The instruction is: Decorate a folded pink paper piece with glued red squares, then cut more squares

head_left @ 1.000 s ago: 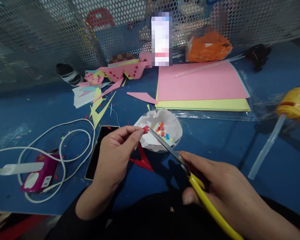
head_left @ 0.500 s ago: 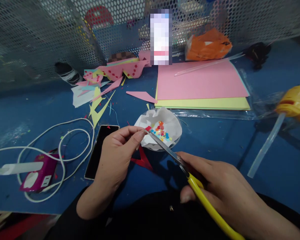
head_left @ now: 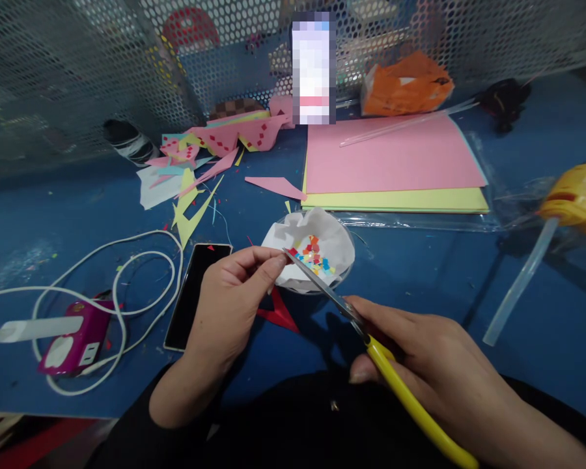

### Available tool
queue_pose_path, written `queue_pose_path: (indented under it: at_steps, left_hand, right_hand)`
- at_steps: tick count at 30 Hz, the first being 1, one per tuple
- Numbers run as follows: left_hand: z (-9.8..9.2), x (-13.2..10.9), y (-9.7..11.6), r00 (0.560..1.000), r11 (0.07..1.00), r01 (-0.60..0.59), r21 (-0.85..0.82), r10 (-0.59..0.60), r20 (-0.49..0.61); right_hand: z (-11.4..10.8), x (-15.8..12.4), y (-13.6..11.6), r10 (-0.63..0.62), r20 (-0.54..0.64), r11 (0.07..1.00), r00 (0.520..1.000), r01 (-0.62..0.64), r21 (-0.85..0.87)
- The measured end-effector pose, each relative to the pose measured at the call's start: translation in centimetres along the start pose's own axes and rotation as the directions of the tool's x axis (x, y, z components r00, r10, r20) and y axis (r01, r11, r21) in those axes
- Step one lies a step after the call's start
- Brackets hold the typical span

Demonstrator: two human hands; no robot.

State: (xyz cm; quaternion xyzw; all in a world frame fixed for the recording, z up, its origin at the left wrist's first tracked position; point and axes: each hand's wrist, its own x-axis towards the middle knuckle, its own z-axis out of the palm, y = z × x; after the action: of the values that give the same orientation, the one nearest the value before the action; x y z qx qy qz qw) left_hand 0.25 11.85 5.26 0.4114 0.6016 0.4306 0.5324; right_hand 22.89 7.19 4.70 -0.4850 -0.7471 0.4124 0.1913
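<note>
Yellow-handled scissors (head_left: 383,359), in the head view, are clamped in the right hand's (head_left: 434,345) fingers, tips beside the left hand's (head_left: 224,303) pinched-together fingertips; I cannot tell what these grip. Just beyond them: a bowl (head_left: 340,238) with coloured bits (head_left: 315,255). Nearer lies a red scrap (head_left: 282,315).

Lined bowl (head_left: 340,244) blocks ahead; room lies rightward
</note>
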Motion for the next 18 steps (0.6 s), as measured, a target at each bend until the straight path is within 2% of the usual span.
queue_pose_path:
  at_steps: [7,12,18]
  left_hand:
    - [-0.02,-0.03,0.19,1.000,1.000,-0.002,0.000,0.002,-0.005]
    - [-0.15,0.19,0.29,1.000,0.999,0.012,-0.033,-0.013,-0.013]
    - [-0.68,0.35,-0.27,1.000,0.999,-0.018,0.027,0.018,0.021]
  right_hand:
    - [0.23,-0.12,0.19,-0.007,-0.019,1.000,1.000,0.007,-0.013]
    - [0.23,-0.20,0.32,0.033,-0.024,0.999,0.999,-0.032,0.016]
    - [0.12,-0.09,0.47,0.036,-0.009,0.999,0.999,-0.036,-0.007]
